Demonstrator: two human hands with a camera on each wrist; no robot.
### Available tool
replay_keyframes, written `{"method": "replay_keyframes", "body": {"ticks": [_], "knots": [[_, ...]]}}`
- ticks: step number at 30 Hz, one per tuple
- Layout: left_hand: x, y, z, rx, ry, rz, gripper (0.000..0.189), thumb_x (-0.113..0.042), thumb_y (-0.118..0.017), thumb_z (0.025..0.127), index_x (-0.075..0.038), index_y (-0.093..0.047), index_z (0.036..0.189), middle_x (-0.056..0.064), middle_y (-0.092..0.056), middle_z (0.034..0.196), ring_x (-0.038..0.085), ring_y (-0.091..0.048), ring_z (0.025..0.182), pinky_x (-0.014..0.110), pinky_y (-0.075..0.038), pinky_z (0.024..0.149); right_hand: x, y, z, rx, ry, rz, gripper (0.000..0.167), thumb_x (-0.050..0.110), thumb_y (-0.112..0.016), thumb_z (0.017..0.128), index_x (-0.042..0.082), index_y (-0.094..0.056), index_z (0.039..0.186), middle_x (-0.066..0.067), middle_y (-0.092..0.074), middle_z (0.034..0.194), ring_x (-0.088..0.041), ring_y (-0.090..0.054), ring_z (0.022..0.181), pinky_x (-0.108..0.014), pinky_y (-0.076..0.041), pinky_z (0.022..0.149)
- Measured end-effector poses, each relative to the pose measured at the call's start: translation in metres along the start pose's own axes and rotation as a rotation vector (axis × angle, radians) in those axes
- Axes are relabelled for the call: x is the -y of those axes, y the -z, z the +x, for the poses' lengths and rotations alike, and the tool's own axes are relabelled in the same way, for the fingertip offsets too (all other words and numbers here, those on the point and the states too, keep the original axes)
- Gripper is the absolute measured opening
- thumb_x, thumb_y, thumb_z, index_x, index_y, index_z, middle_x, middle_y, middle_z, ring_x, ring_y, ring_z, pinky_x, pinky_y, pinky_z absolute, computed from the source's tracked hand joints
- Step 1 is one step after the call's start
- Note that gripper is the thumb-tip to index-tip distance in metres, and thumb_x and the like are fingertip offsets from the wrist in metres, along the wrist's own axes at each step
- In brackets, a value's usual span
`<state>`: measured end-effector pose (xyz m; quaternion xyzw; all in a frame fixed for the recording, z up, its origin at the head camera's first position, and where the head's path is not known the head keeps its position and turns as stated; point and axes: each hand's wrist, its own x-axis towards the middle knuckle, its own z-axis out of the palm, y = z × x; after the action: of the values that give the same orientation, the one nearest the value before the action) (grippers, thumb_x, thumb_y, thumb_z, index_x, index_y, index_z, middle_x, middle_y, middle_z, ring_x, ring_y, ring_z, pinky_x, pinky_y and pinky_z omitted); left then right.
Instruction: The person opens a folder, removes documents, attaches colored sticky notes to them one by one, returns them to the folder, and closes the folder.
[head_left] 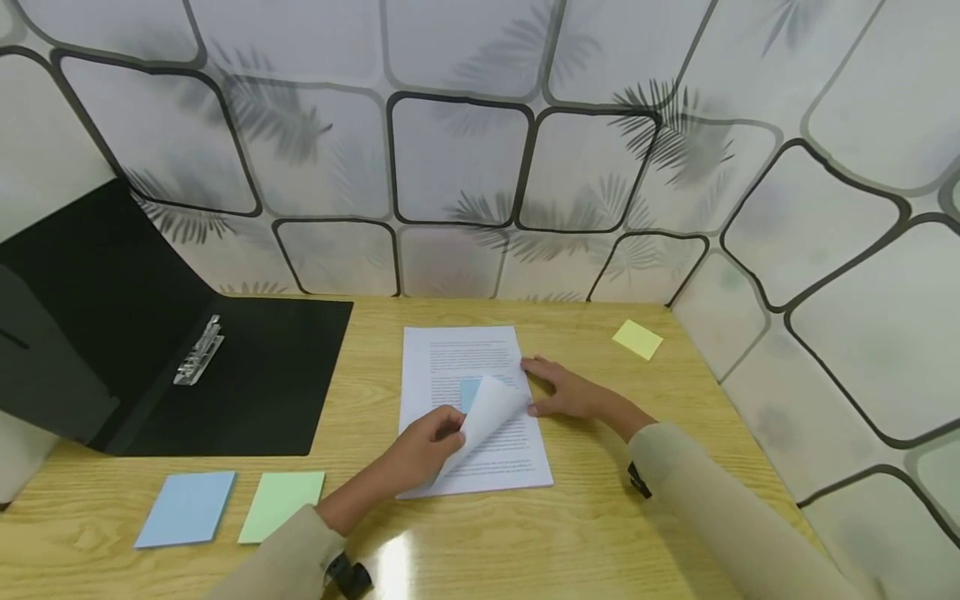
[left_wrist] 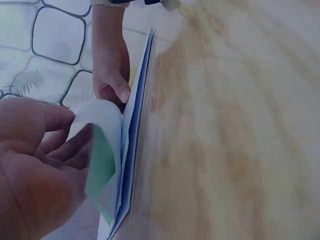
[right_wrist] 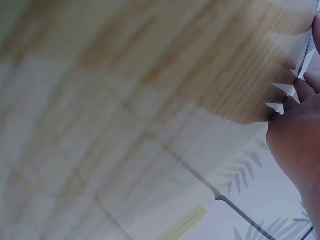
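A stack of printed paper (head_left: 472, 354) lies on the wooden table in front of me. My left hand (head_left: 429, 446) pinches the lifted near-left corner of a sheet (head_left: 491, 406), which curls up and over to the right. A blue sticky note (head_left: 469, 392) shows on the page beneath, partly covered by the curl. In the left wrist view, a green sticky note (left_wrist: 101, 162) appears on the lifted paper beside the fingers. My right hand (head_left: 567, 392) rests at the stack's right edge, thumb and fingers spread and touching the paper's side.
An opened black folder (head_left: 277, 375) with a metal clip (head_left: 198, 354) stands at the left. Blue (head_left: 185, 508) and green (head_left: 281, 504) sticky note pads lie near the front left. A yellow sticky note pad (head_left: 637, 339) is at the back right. Patterned walls border the table behind and right.
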<state>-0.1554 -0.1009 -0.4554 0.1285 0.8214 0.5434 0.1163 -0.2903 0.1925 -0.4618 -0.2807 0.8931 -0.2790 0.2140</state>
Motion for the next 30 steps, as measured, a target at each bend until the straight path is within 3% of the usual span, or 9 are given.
{"method": "replay_keyframes", "body": {"ticks": [2,5,10,14,19,23,27,30], "knots": [[-0.002,0.0,-0.002,-0.05,-0.002,-0.018,0.017,-0.012,-0.057,0.103,-0.008,-0.062,0.119,0.007,-0.067,0.12,0.022,-0.062,0.116,0.043,-0.05,0.1,0.001,0.001,0.0,0.002,0.005,0.002,0.093,0.042,-0.075,0.09,0.011,-0.024,0.161,-0.015,-0.012,0.169,-0.039,-0.001,0.156,-0.062,-0.006,0.123],[-0.007,0.001,-0.007,-0.123,0.004,-0.032,0.028,-0.009,-0.06,0.101,-0.011,-0.061,0.129,0.006,-0.07,0.114,0.019,-0.066,0.107,0.035,-0.054,0.09,0.001,0.001,-0.001,0.008,0.005,0.003,0.093,0.041,-0.075,0.091,0.011,-0.023,0.162,-0.016,-0.011,0.169,-0.039,0.0,0.156,-0.062,-0.006,0.123],[-0.01,0.003,-0.011,-0.233,0.017,-0.042,0.047,-0.008,-0.062,0.099,-0.026,-0.056,0.142,0.007,-0.07,0.111,0.015,-0.067,0.093,0.027,-0.053,0.075,0.001,0.002,-0.001,0.017,0.001,-0.001,0.093,0.041,-0.074,0.091,0.012,-0.022,0.162,-0.016,-0.01,0.169,-0.04,0.0,0.156,-0.063,-0.005,0.122],[-0.011,0.008,-0.013,-0.254,0.028,-0.048,0.042,-0.01,-0.062,0.1,-0.027,-0.063,0.138,0.008,-0.067,0.116,0.014,-0.062,0.086,0.023,-0.049,0.067,0.001,0.001,-0.001,0.019,-0.009,0.001,0.093,0.04,-0.074,0.091,0.013,-0.021,0.162,-0.015,-0.009,0.169,-0.039,0.001,0.156,-0.063,-0.005,0.123],[-0.008,0.022,-0.015,-0.259,0.059,-0.12,0.037,-0.011,-0.058,0.103,-0.019,-0.063,0.139,0.008,-0.064,0.113,0.016,-0.052,0.076,0.021,-0.043,0.061,0.001,0.001,0.0,0.017,-0.012,-0.006,0.094,0.041,-0.074,0.092,0.013,-0.019,0.163,-0.016,-0.008,0.169,-0.04,0.0,0.156,-0.062,-0.005,0.123],[-0.006,0.038,-0.02,-0.286,0.066,-0.162,0.039,-0.014,-0.058,0.104,-0.017,-0.059,0.142,0.011,-0.064,0.116,0.017,-0.055,0.084,0.022,-0.048,0.067,0.0,0.001,-0.001,0.022,-0.008,-0.003,0.095,0.042,-0.073,0.092,0.011,-0.018,0.162,-0.018,-0.008,0.169,-0.041,0.0,0.155,-0.064,-0.005,0.122],[-0.007,0.056,-0.028,-0.314,0.067,-0.224,0.046,-0.017,-0.058,0.104,-0.017,-0.051,0.149,0.011,-0.056,0.135,0.013,-0.058,0.099,0.019,-0.05,0.074,0.002,0.002,-0.003,0.023,-0.001,0.007,0.094,0.04,-0.074,0.092,0.009,-0.019,0.162,-0.017,-0.009,0.169,-0.041,0.001,0.155,-0.065,-0.004,0.122],[-0.005,0.07,-0.035,-0.371,0.072,-0.251,0.051,-0.017,-0.058,0.103,-0.018,-0.046,0.153,0.009,-0.048,0.142,0.007,-0.058,0.103,0.015,-0.05,0.078,0.003,0.002,-0.003,0.031,0.014,-0.003,0.093,0.041,-0.073,0.092,0.009,-0.02,0.162,-0.014,-0.01,0.169,-0.04,0.002,0.156,-0.065,-0.003,0.121]]}}
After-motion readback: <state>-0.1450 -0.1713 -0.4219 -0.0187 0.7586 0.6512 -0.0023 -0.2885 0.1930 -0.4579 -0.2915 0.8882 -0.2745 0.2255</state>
